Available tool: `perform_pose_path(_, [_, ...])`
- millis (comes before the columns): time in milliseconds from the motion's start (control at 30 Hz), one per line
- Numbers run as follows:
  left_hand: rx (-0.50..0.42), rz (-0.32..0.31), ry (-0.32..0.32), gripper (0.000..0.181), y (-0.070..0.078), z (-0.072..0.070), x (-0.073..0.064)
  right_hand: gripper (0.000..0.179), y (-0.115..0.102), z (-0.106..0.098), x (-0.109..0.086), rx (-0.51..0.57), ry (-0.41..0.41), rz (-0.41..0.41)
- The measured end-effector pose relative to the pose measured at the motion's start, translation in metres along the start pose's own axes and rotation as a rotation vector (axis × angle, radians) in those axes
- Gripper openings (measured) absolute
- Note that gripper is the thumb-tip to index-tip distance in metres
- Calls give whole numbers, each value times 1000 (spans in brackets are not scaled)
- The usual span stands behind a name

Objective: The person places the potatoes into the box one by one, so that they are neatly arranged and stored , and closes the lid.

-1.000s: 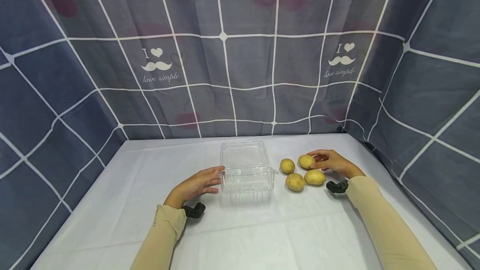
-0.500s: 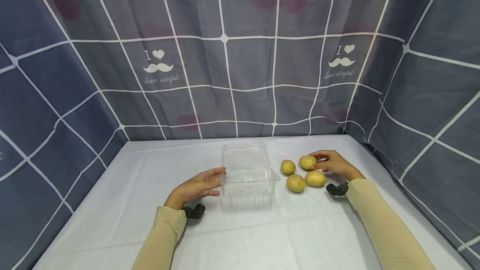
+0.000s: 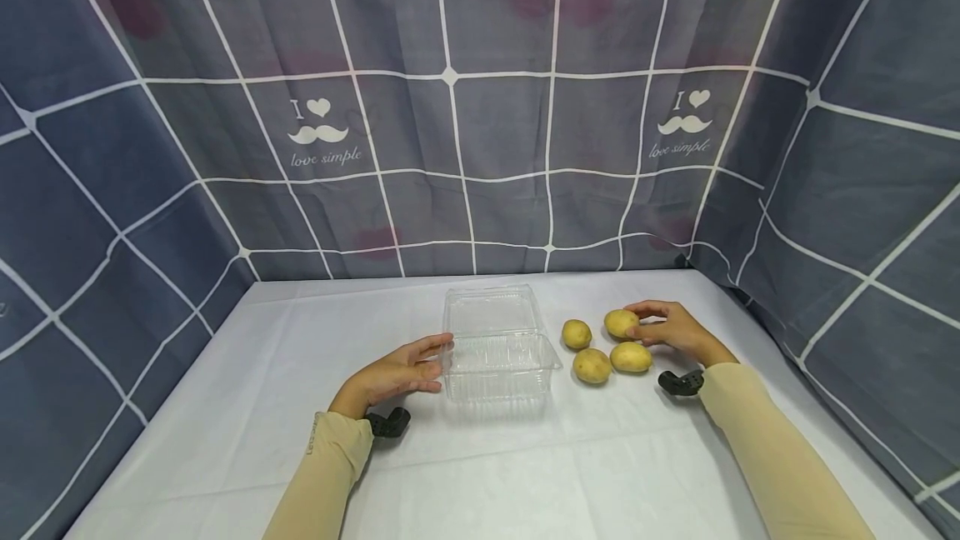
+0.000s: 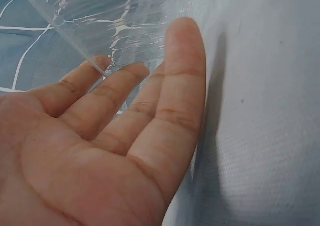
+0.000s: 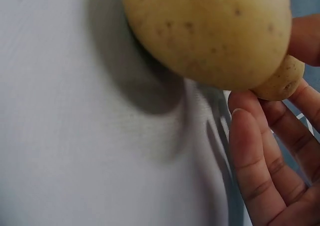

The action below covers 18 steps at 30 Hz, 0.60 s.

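Observation:
A clear plastic clamshell box sits on the white table with its lid folded back. At its left side is my left hand, fingers extended, their tips touching the plastic; the left wrist view shows these fingers by the box wall. My right hand pinches the far right potato between thumb and fingers. In the right wrist view that potato is partly hidden behind a nearer potato, which stands in front of the fingers.
Beside the box lie other potatoes: a small one, one in front of it and one nearest my right wrist. A grey checked curtain closes off the back and sides of the white-covered table.
My right hand and the pinched potato have shifted slightly to the right. The box's front edge has come a little nearer to me, while my left hand stays at its side.

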<state>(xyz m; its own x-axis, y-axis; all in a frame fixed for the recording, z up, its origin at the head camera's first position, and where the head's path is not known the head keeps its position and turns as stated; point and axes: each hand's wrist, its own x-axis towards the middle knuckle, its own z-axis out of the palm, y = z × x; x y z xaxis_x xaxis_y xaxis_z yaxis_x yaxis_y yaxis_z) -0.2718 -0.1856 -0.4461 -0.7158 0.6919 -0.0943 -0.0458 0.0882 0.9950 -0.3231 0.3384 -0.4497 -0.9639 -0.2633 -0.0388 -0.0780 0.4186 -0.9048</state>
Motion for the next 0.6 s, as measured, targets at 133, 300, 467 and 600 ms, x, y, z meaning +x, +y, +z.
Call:
perform_pose_path(133, [-11,1,-11,114,-2,-1,1,63,-1,-1,-1,23,4,-9])
perform_pose_path(300, [-15,-2,-12,114,-3,0,2,62,-3,-3,-2,23,4,-30])
perform_pose_path(467, [14,-8,1,111,-2,0,3,61,-7,-4,-5,19,2,-58])
perform_pose_path(600, [55,1,7,109,-1,0,2,58,-12,-3,-7,8,14,-83])
